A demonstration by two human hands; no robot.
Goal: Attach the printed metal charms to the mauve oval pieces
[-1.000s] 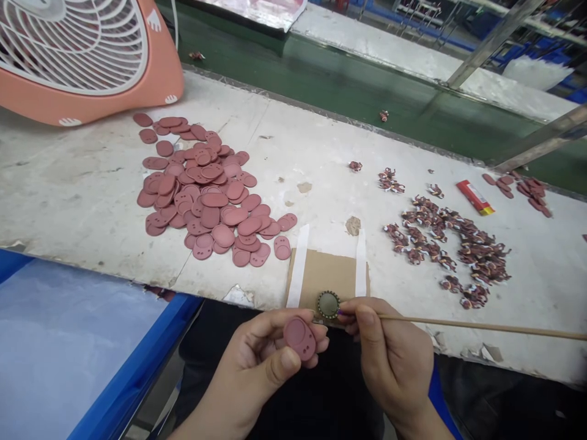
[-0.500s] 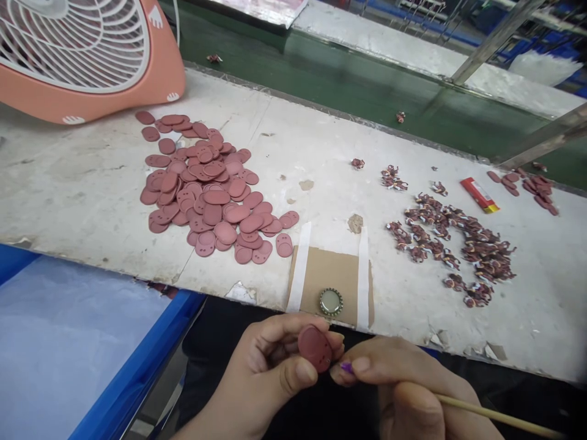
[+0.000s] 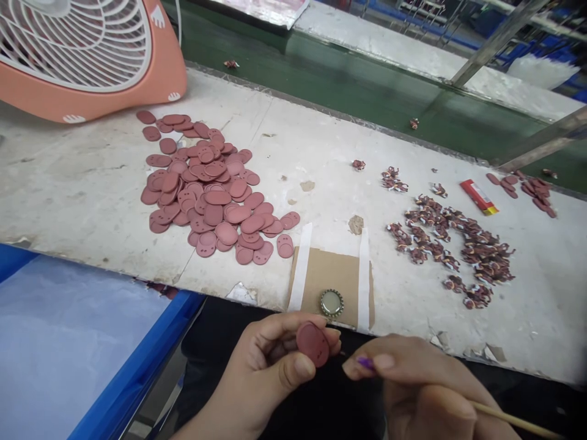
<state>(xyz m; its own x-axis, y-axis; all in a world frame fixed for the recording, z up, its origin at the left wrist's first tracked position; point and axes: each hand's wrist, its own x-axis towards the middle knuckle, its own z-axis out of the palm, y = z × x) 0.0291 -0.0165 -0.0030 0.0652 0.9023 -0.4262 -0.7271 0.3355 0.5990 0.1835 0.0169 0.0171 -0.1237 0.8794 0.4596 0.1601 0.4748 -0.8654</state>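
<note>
My left hand (image 3: 270,366) is shut around a dusty-pink oval rubbery piece (image 3: 312,344) with small holes in it, pinching it between thumb and fingers. My right hand (image 3: 426,385) grips a thin wooden stick (image 3: 513,418) with a purple bit (image 3: 365,363) at the held end, close to the pink piece but apart from it. A crimped metal bottle cap (image 3: 331,303) lies on a cardboard square (image 3: 334,275) just beyond my hands. A large heap of similar pink pieces (image 3: 206,195) covers the worktable (image 3: 92,183).
Small curled reddish-brown pieces (image 3: 454,244) lie in a scatter right of the cardboard, with a red packet (image 3: 479,197) beyond them. A peach fan (image 3: 92,61) stands at the far left. Behind the table runs a green belt (image 3: 367,91); a blue-rimmed bin (image 3: 92,348) sits at lower left.
My right hand has dropped from beside the bottle cap to a spot near my left hand, swinging the stick downward. It has shifted slightly right since the last frame. The pink piece has stayed in my left hand.
</note>
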